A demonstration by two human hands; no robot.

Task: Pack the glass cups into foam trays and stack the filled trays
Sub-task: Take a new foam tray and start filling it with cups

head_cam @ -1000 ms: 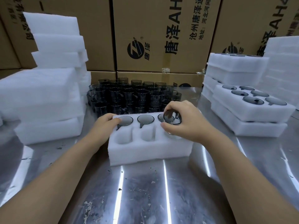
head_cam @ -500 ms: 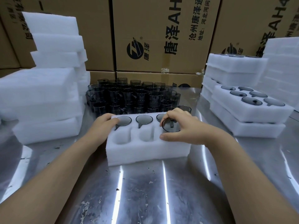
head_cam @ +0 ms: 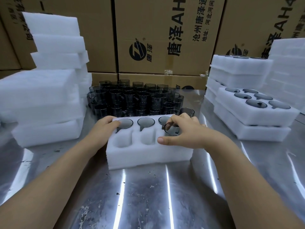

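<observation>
At the near-right pocket of the white foam tray [head_cam: 148, 154], our right hand [head_cam: 186, 131] has its fingertips bent down onto the rim of a smoky grey glass cup [head_cam: 170, 129]. That cup sits almost fully sunk in the foam, and the thumb lies straight along the tray's top, off the glass. Our left hand [head_cam: 105, 126] curls over the tray's far-left corner, thumb beside the rim of the back-left cup [head_cam: 125, 123], bracing the tray. The back row of three is full, and the two near pockets left of our right hand are empty. The next move, we judge, turns on where the supply lies. The loose dark glass cups [head_cam: 132, 100] stand upright straight beyond the tray's far edge. A lone cup [head_cam: 187, 111] just behind the far-right corner is nearest the right hand, so that hand has the shorter reach.
</observation>
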